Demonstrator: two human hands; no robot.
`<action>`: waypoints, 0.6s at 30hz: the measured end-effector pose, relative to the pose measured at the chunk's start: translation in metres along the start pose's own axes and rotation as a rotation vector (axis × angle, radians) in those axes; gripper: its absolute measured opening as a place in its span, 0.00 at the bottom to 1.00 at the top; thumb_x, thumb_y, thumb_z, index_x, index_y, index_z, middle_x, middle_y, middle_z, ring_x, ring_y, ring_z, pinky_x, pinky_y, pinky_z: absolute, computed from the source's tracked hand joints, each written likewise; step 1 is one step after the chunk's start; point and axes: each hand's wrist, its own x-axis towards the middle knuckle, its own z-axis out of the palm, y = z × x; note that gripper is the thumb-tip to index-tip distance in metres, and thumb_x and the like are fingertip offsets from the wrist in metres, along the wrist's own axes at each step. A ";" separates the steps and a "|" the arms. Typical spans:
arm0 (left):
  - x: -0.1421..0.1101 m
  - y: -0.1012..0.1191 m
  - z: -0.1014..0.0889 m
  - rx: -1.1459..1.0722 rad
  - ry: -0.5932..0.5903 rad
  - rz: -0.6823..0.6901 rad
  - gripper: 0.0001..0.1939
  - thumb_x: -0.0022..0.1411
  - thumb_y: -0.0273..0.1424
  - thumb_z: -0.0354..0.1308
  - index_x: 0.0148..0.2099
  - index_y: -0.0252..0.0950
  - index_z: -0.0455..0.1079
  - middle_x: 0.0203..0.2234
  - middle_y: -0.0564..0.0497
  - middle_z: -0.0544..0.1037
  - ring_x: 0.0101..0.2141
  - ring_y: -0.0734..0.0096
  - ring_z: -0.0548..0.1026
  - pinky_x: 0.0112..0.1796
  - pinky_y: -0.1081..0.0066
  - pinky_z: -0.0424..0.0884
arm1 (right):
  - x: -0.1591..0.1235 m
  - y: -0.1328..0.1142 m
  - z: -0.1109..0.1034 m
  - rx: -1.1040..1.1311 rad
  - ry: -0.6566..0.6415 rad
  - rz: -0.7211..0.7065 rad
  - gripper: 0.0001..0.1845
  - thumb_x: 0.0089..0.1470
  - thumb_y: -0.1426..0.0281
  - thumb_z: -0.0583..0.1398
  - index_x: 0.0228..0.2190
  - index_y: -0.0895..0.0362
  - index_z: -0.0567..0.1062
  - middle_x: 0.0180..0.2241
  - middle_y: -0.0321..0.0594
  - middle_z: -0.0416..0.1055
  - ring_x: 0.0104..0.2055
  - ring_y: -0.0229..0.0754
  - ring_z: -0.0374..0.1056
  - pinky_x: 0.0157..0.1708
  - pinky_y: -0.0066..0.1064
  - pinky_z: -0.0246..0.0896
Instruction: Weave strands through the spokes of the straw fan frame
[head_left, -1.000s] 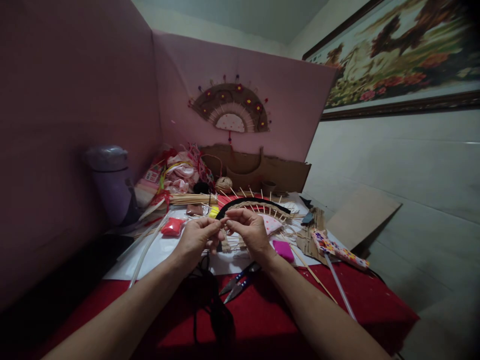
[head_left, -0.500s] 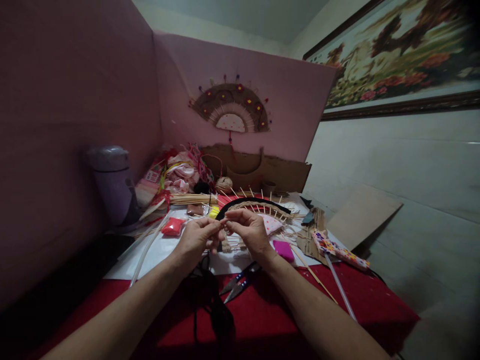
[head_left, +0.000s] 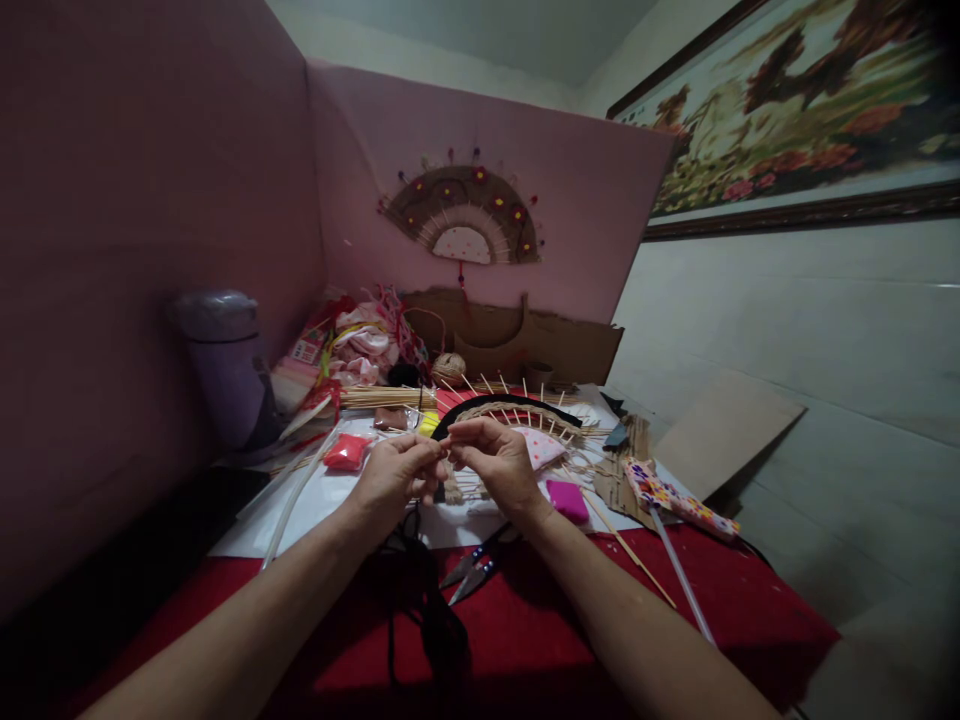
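My left hand [head_left: 401, 478] and my right hand [head_left: 501, 465] meet fingertip to fingertip over the middle of the table. Both are closed in a pinch; whatever sits between the fingertips is too small to make out. Behind them lies a half-round fan [head_left: 517, 408] with a black band, tan cord and thin sticks poking out along its arc. Its pale pink dotted centre [head_left: 540, 448] shows past my right hand, while my hands cover its left part. A magenta clay block [head_left: 568, 502] is beside my right wrist, and a red clay packet [head_left: 346, 452] lies left of my left hand.
Snips [head_left: 476, 568] and black yarn [head_left: 442, 630] lie at the front on the red cloth [head_left: 540, 640]. A glue gun [head_left: 679, 497] rests at the right, near torn cardboard [head_left: 626, 480]. A purple bottle [head_left: 229, 380] stands left. A finished-looking fan [head_left: 465, 215] hangs behind.
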 end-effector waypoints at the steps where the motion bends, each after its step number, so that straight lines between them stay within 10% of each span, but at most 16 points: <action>1: 0.000 0.001 0.000 -0.012 -0.005 -0.001 0.09 0.48 0.32 0.61 0.27 0.29 0.69 0.16 0.52 0.70 0.14 0.79 0.65 0.13 0.79 0.60 | 0.001 0.000 -0.001 0.026 -0.003 0.017 0.08 0.39 0.73 0.63 0.28 0.56 0.74 0.25 0.35 0.74 0.27 0.37 0.69 0.30 0.30 0.65; 18: -0.001 0.000 0.001 -0.030 0.016 -0.012 0.07 0.48 0.30 0.60 0.27 0.30 0.68 0.15 0.53 0.70 0.14 0.79 0.64 0.13 0.78 0.60 | 0.001 0.001 0.000 0.062 -0.017 0.022 0.07 0.39 0.75 0.63 0.27 0.57 0.74 0.24 0.34 0.74 0.26 0.35 0.68 0.28 0.28 0.63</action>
